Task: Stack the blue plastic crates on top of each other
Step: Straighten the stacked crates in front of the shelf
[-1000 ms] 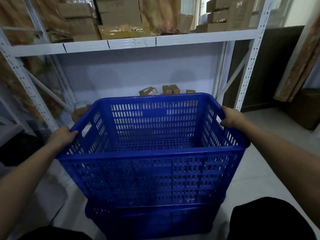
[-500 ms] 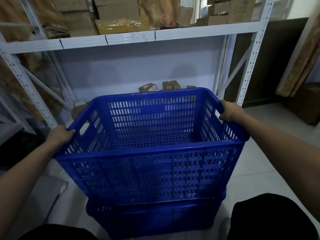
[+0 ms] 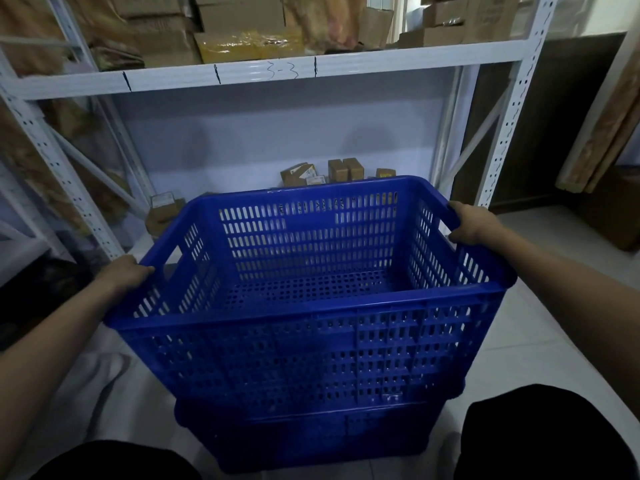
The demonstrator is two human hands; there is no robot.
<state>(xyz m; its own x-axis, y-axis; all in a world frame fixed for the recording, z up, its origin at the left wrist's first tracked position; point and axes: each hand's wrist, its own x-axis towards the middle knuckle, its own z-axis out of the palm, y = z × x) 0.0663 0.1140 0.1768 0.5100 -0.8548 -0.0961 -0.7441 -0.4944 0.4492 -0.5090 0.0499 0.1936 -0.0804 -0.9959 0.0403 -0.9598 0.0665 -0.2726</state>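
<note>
Both hands grip the upper crate [image 3: 311,299] by its side rims: the left hand [image 3: 126,273] is curled over the left rim beside the handle slot, the right hand [image 3: 472,225] is wrapped around the right rim. The upper crate sits in the lower crate [image 3: 311,434] on the floor [image 3: 540,341], near a white shelf [image 3: 263,72] holding cardboard boxes [image 3: 166,32].

Empty slotted blue upper crate [image 3: 304,341], slightly tilted, nested over a second blue crate [image 3: 311,441] below.

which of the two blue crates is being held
The top crate: the left hand and right hand grip its side rims. The bottom crate beneath it is untouched.
</note>
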